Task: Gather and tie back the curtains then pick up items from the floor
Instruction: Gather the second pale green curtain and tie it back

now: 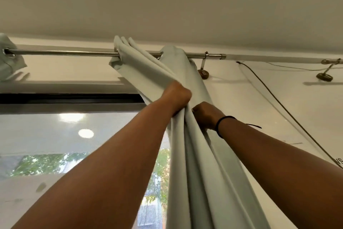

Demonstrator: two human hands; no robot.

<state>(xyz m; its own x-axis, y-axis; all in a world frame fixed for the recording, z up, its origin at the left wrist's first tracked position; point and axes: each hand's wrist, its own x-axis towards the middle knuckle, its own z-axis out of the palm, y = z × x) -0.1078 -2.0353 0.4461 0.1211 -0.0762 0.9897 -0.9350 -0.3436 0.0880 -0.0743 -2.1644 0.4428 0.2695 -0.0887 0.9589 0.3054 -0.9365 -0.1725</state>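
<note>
View from below toward the top of a window. A pale grey curtain hangs from a metal rod that crosses the upper middle of the frame; its folds are drawn together into a bundle running from the rod down to the lower right of centre. The left hand, at the centre of the frame, is clenched round the left side of the bundle, its fingers hidden in the cloth. The right hand, just below and to the right, grasps the right side of the bundle; its fingertips are hidden behind the folds. A black band circles the right wrist. A second piece of curtain hangs on the rod at the upper left edge. A bracket holds the rod to the wall right of the bundle. A dark cord runs diagonally down the wall at the right. The window fills the lower left, with green foliage visible through it.
</note>
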